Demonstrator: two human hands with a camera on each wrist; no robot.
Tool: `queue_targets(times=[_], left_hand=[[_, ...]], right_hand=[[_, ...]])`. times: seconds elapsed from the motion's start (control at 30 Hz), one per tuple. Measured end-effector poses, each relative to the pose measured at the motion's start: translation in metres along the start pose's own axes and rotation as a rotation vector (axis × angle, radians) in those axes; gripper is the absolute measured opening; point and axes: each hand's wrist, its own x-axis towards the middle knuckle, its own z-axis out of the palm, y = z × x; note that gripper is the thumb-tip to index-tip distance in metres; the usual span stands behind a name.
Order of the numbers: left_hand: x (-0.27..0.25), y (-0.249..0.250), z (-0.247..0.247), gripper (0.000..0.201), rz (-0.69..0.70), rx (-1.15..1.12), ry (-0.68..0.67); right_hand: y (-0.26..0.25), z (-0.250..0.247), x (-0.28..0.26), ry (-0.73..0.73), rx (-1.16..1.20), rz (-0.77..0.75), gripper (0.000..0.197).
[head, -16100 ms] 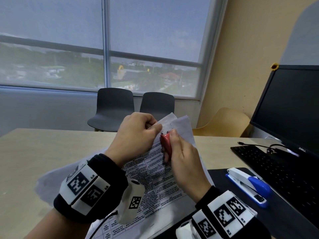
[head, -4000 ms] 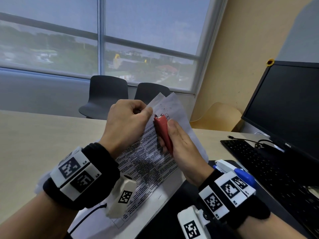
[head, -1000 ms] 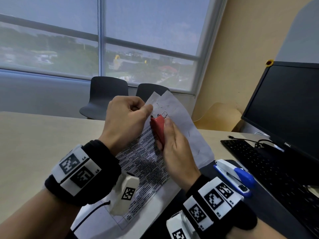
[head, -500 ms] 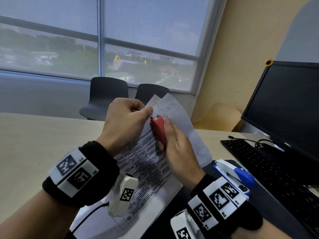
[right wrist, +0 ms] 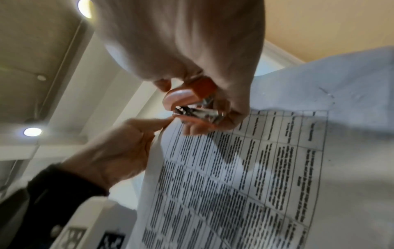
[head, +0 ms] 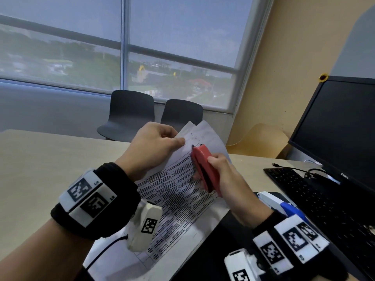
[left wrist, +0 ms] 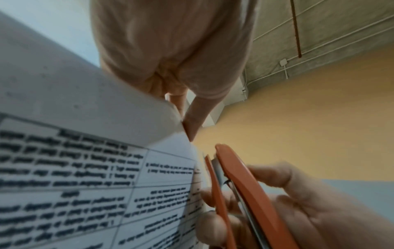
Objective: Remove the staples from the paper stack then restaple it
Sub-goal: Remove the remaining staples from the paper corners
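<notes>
Gripping the red staple remover (head: 205,169), the right hand (head: 229,179) is now tilting it off the corner of the paper stack (head: 174,191), lifted above the surface and pinched by the left hand (head: 152,147); probably one staple is freed.

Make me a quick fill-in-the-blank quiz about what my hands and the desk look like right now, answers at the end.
1. The right hand grips a small stapler coloured ____.
2. The left hand pinches the top corner of the ____.
3. A second stapler, white and ____, lies on the desk beside the keyboard.
4. The monitor screen is ____.

Missing words: red; paper stack; blue; dark
</notes>
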Motion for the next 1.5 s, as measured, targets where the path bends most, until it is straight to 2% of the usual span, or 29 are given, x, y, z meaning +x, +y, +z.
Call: queue_targets(times=[0.07, 0.13, 0.23, 0.3, 0.37, 0.5, 0.6, 0.67, 0.73, 0.8, 0.9, 1.07, 1.17, 1.33, 1.5], left_hand=[[0.002, -0.001, -0.002, 0.025, -0.052, -0.006, 0.0], [0.002, -0.001, -0.003, 0.026, -0.112, -0.043, -0.015], [0.001, 0.002, -0.003, 0.023, -0.181, -0.145, -0.038], [0.002, 0.002, -0.004, 0.019, -0.223, -0.213, -0.041], [0.002, 0.004, -0.007, 0.009, -0.286, -0.274, -0.047], [0.004, 0.005, -0.014, 0.018, -0.426, -0.375, -0.136], [0.006, 0.001, -0.02, 0.017, -0.444, -0.312, -0.218], [0.006, 0.0, -0.022, 0.004, -0.402, -0.242, -0.198], [0.008, -0.005, -0.022, 0.012, -0.355, -0.207, -0.144], [0.01, -0.008, -0.02, 0.009, -0.325, -0.219, -0.103], [0.009, -0.008, -0.018, 0.021, -0.328, -0.254, -0.097], [0.007, -0.004, -0.017, 0.022, -0.348, -0.291, -0.111], [0.005, -0.002, -0.019, 0.02, -0.378, -0.34, -0.115], [0.004, 0.0, -0.017, 0.018, -0.39, -0.341, -0.106], [0.003, 0.003, -0.014, 0.017, -0.365, -0.301, -0.079]], right_hand=[[-0.003, -0.01, -0.002, -0.029, 0.044, -0.015, 0.027], [-0.005, -0.021, -0.001, -0.048, 0.075, -0.074, 0.031], [-0.01, -0.033, 0.005, 0.012, 0.257, -0.131, 0.069], [-0.016, -0.034, 0.012, 0.072, 0.382, -0.137, 0.083], [-0.026, -0.033, 0.021, 0.116, 0.498, -0.13, 0.078], [-0.046, -0.029, 0.035, 0.076, 0.556, -0.103, 0.072], [-0.05, -0.023, 0.035, 0.013, 0.458, -0.094, 0.055], [-0.044, -0.018, 0.03, 0.0, 0.263, -0.119, 0.047], [-0.035, -0.014, 0.02, 0.02, 0.015, -0.168, 0.041], [-0.028, -0.011, 0.011, 0.021, -0.163, -0.207, 0.041], [-0.021, -0.012, 0.005, -0.037, -0.352, -0.255, 0.048], [-0.011, -0.012, 0.005, -0.057, -0.64, -0.321, 0.049], [-0.006, -0.008, 0.004, -0.066, -0.649, -0.298, 0.043], [-0.003, -0.002, 0.002, -0.075, -0.393, -0.209, 0.028], [-0.003, 0.004, -0.002, -0.046, -0.276, -0.173, 0.043]])
